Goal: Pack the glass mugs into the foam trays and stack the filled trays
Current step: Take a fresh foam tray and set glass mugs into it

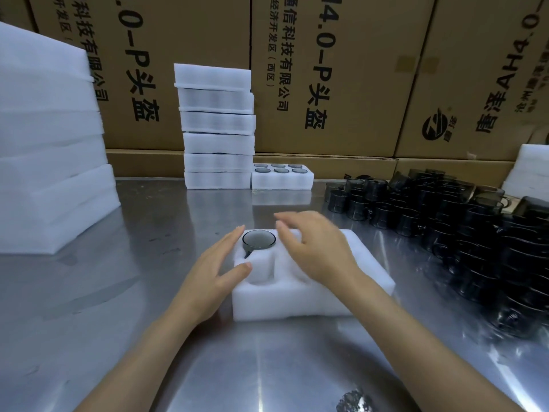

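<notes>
A white foam tray (297,304) lies on the steel table in front of me. One smoky glass mug (258,239) sits in its far left pocket, handle pointing toward me. The pocket nearer me is bare. My left hand (214,272) rests against the tray's left side with straight fingers, thumb on its top edge. My right hand (315,248) hovers over the tray's middle with fingers spread and loosely bent, holding nothing, and hides the pockets beneath it. Many dark glass mugs (445,221) stand crowded at the right.
A stack of several filled foam trays (218,126) stands at the back centre, with one filled tray (282,179) beside it. Bare foam sheets (50,138) are piled at the left. Cardboard boxes (326,69) wall the back. More foam (531,171) sits far right.
</notes>
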`<move>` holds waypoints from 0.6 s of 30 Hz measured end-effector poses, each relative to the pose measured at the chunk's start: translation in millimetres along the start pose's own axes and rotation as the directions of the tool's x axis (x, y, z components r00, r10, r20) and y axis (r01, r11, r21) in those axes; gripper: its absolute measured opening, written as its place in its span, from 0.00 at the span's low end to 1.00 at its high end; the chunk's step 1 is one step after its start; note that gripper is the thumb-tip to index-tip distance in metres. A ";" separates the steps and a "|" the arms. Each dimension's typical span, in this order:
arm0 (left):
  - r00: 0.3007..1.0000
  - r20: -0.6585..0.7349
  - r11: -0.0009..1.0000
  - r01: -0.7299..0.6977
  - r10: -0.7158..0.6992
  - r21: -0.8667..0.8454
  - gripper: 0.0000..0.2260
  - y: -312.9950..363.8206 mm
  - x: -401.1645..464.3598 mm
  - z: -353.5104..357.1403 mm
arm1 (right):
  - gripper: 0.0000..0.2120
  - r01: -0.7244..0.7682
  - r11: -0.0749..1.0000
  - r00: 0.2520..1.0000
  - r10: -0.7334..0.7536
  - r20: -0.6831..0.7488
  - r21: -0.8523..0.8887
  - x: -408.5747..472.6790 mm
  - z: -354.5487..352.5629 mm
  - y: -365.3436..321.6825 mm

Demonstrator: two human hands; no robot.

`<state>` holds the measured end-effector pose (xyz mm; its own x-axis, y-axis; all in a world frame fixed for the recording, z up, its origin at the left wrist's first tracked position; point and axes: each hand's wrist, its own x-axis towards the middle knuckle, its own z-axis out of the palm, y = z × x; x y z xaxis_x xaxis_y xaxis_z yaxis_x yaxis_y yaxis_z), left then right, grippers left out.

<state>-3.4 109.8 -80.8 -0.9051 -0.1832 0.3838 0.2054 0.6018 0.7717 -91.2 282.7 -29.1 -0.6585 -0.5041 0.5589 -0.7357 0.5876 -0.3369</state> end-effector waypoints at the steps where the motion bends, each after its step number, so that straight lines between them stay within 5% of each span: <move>1: 1.000 0.009 0.999 0.021 -0.021 -0.031 0.29 -0.7 0.6 -0.3 | 0.14 -0.020 0.999 0.993 0.023 -0.117 0.028 1.6 -5.0 6.0; 3: 0.998 0.039 0.995 0.052 -0.049 -0.081 0.28 -0.8 2.0 -0.7 | 0.13 -0.161 0.983 0.964 0.176 -0.197 0.089 10.4 -16.8 29.6; 7: 0.998 0.046 0.992 0.054 -0.049 -0.118 0.30 0.7 3.9 1.8 | 0.18 -0.453 0.876 0.869 0.476 -0.139 0.165 33.7 -29.6 99.3; 18: 1.000 0.023 0.997 0.019 -0.018 -0.073 0.31 -1.9 10.8 2.5 | 0.27 -0.536 0.834 0.844 0.533 -0.062 -0.129 99.3 -29.6 194.5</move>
<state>-14.5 108.6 -79.4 -0.9169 -0.1759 0.3583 0.2145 0.5398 0.8140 -295.0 365.6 -16.7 -0.9379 -0.0729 0.3390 -0.2401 0.8419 -0.4833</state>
